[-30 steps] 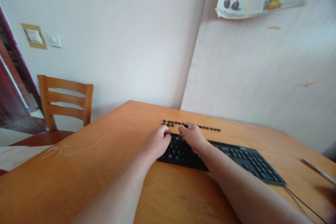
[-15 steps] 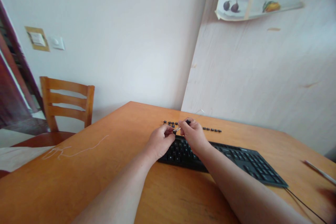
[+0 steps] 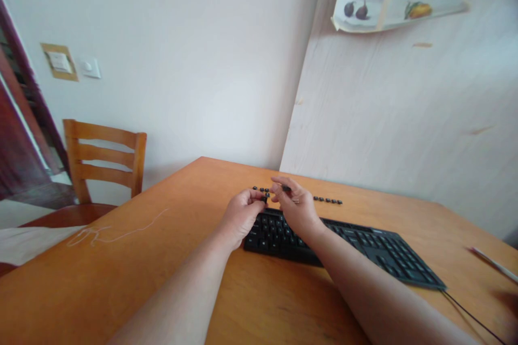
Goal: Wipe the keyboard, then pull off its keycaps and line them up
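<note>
Between the thumb and fingertips of my left hand is a small black keycap, held just above the back left edge of a black keyboard. My right hand hovers close by on the right, above the keyboard's back edge. It is curled round a small black-handled tool, mostly hidden by the fingers; its thumb and index finger are somewhat apart. Behind the hands, loose black keycaps lie in rows on the table, and more keycaps line up to the right.
The wooden table reaches back to the wall. A white thread lies at the left, a slim stick-like object at the right. The keyboard cable runs off front right. A wooden chair stands beyond the left edge.
My left hand has drawn slightly left with the keycap. The tool's metal shaft, earlier reaching to the keycap, has come away from it as my right hand's fingers lifted and loosened.
</note>
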`<state>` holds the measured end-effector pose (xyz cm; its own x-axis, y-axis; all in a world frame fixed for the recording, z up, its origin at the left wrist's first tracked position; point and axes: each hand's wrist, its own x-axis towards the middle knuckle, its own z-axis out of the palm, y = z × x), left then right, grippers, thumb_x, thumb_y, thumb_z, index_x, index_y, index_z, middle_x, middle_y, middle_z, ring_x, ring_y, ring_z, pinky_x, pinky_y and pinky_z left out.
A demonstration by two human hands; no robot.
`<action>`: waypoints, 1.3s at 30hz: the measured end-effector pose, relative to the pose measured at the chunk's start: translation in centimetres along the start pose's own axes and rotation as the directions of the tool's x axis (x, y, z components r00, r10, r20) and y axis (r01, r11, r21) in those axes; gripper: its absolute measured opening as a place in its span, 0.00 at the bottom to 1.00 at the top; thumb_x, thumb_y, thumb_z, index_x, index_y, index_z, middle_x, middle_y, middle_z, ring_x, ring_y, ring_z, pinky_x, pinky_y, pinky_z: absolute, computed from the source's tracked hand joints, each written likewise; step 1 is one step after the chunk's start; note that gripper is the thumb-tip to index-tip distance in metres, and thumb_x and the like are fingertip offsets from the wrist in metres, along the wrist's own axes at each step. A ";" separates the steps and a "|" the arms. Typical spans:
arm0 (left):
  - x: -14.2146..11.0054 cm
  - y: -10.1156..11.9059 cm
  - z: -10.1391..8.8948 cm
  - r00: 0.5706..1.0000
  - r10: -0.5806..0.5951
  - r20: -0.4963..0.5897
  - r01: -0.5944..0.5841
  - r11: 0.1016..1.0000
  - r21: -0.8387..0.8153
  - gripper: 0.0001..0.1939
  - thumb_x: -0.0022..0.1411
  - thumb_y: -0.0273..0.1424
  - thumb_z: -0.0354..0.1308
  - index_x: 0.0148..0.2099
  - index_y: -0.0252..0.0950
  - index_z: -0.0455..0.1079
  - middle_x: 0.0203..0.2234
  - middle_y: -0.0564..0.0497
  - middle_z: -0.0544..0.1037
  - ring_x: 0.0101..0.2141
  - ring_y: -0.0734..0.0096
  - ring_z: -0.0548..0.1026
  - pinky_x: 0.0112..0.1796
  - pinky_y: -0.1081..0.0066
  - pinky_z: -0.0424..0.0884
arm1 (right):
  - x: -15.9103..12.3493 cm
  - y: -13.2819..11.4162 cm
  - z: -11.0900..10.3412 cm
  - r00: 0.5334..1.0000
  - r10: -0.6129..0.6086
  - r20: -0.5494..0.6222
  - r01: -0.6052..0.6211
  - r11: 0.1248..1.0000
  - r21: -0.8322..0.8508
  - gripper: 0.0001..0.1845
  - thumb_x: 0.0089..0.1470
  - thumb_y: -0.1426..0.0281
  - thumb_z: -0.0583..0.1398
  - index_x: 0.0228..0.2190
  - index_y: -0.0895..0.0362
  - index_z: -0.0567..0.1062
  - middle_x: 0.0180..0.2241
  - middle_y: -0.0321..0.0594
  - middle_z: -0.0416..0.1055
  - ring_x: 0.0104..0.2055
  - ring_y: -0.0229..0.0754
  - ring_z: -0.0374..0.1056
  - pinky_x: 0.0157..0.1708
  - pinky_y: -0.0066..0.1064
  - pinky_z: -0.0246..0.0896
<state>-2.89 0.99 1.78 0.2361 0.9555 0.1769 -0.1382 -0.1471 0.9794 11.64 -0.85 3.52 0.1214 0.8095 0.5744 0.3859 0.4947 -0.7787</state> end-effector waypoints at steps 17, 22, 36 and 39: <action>0.2 -0.2 -0.2 1.000 0.011 0.005 -0.010 0.999 -0.049 0.08 0.52 0.28 0.59 0.37 0.34 0.72 0.31 0.49 0.79 0.33 0.70 0.75 0.37 0.72 0.69 | 0.0 -2.0 -1.7 0.924 -0.093 0.371 0.338 0.652 -0.679 0.11 0.57 0.64 0.60 0.42 0.51 0.77 0.38 0.41 0.74 0.42 0.43 0.68 0.40 0.31 0.59; 0.2 0.4 -0.2 0.997 0.029 -0.066 -0.027 0.999 0.026 0.10 0.53 0.32 0.60 0.39 0.34 0.72 0.31 0.49 0.78 0.34 0.69 0.75 0.37 0.71 0.68 | 0.8 -1.8 -2.4 0.946 -0.023 0.323 0.261 0.644 -0.719 0.10 0.58 0.63 0.59 0.40 0.51 0.77 0.38 0.40 0.74 0.39 0.42 0.68 0.37 0.29 0.58; 1.2 -0.6 -1.6 0.948 0.095 -0.304 -0.034 0.979 0.200 0.10 0.51 0.31 0.59 0.37 0.35 0.72 0.29 0.50 0.77 0.32 0.68 0.74 0.36 0.69 0.67 | 4.9 2.9 -2.9 0.904 0.372 0.211 0.035 0.429 -0.903 0.13 0.57 0.64 0.57 0.42 0.51 0.79 0.42 0.44 0.76 0.43 0.47 0.71 0.38 0.33 0.61; 1.1 -0.4 -1.6 0.949 0.086 -0.303 -0.024 0.979 0.204 0.09 0.51 0.31 0.59 0.36 0.35 0.72 0.29 0.50 0.76 0.32 0.68 0.74 0.36 0.69 0.67 | 5.3 3.9 -2.6 0.891 0.391 0.230 0.056 0.409 -0.911 0.13 0.56 0.65 0.58 0.42 0.50 0.79 0.43 0.44 0.76 0.44 0.47 0.71 0.39 0.34 0.61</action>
<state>-4.13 2.51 1.38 -0.0790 0.9716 0.2231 0.0551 -0.2192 0.9741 16.11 4.55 4.21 0.0487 0.9876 0.1493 0.9976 -0.0406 -0.0568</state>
